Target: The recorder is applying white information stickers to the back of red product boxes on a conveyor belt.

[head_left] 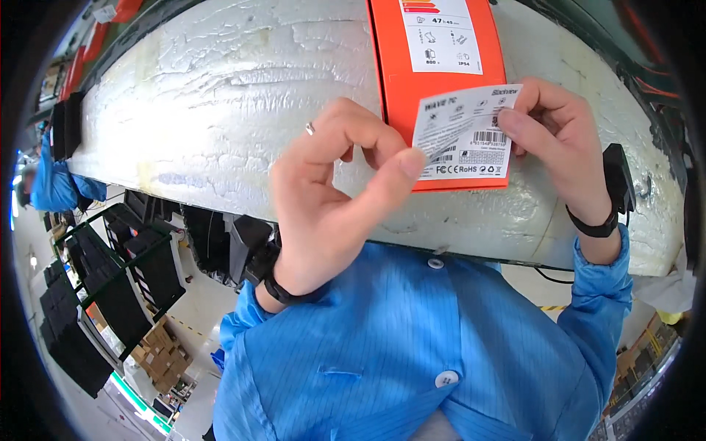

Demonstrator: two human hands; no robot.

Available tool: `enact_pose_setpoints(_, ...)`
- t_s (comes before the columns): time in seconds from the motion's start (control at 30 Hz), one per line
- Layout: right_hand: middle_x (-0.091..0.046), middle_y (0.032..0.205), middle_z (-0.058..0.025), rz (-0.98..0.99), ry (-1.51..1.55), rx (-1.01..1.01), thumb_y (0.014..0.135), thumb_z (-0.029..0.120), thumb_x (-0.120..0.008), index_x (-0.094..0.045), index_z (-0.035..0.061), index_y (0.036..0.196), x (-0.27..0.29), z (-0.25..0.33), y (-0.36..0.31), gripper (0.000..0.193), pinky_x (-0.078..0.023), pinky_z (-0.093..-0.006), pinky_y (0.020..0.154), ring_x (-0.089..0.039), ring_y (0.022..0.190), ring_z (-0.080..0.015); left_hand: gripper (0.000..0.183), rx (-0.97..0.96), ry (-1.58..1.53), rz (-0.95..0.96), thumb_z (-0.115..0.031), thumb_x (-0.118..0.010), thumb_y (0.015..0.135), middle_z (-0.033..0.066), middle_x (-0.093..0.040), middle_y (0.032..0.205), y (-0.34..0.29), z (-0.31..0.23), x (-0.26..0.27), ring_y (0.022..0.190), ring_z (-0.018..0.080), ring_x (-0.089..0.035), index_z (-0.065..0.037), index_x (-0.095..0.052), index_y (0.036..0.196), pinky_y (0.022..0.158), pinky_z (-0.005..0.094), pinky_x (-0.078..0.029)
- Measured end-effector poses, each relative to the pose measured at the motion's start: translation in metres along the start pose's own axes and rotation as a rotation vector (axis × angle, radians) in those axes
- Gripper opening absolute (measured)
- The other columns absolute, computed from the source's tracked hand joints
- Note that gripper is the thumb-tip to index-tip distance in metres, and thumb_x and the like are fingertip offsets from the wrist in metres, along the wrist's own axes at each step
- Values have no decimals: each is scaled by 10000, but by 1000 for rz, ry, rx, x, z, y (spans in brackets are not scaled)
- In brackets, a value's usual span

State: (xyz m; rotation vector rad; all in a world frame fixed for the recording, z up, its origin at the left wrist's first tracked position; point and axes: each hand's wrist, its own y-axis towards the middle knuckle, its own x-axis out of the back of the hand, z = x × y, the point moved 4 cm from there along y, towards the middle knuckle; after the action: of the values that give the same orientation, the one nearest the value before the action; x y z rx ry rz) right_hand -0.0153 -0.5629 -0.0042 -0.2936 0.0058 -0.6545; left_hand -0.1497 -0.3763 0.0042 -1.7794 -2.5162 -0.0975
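Note:
An orange-red box (404, 92) lies on the covered table, with a white printed label on its upper part. Over its near end is a white sticker label (460, 121) with small print, icons and a barcode. The sticker's upper sheet looks tilted and curled over another printed part; I cannot tell how much of it is stuck down. My left hand (327, 191) is closed in a pinch at the sticker's lower left edge, thumb on top. My right hand (559, 143) pinches its upper right side, thumb across the print.
A wrinkled whitish sheet (220, 95) covers the table. Dark straps and small black devices sit on both wrists. Below the table's left edge are racks with black bins (147, 250), and farther off several cardboard boxes (162, 353). A blue bag (55, 180) hangs at far left.

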Motion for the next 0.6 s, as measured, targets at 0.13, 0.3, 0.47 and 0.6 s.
enact_pose_setpoints(0.13, -634, 824, 3, -20, 70, 70, 931, 151, -669, -598, 22, 842, -2, 1, 1, 172, -440, -203, 694, -557, 772, -38, 98, -49, -15, 43, -27, -665, 838, 47, -540, 850, -4, -1, -4, 798, 122, -483, 0, -576, 805, 751, 264, -373)
enact_pose_setpoints(0.3, -636, 831, 1, 0, 122, 89, 927, 139, -669, -604, 23, 845, -2, 1, 1, 156, -443, -204, 702, -562, 776, -42, 132, -172, 106, 62, -53, -692, 827, 57, -547, 854, -5, -13, -7, 787, 126, -485, 1, -575, 800, 745, 266, -373)
enact_pose_setpoints(0.47, -638, 819, 3, -18, 39, 215, 915, 124, -678, -620, 25, 842, 3, 5, -4, 136, -448, -207, 704, -572, 784, -38, 147, -290, 93, 44, -82, -690, 839, 71, -548, 829, 3, -25, -2, 783, 135, -489, 9, -580, 804, 735, 265, -368)
enact_pose_setpoints(0.6, -638, 805, 2, -53, 33, 172, 914, 133, -682, -612, 24, 828, 0, 8, -2, 155, -448, -205, 710, -573, 774, -39, 111, 94, 119, 70, -50, -648, 885, 15, -541, 816, 8, -2, 9, 769, 86, -485, 21, -592, 821, 722, 230, -360)
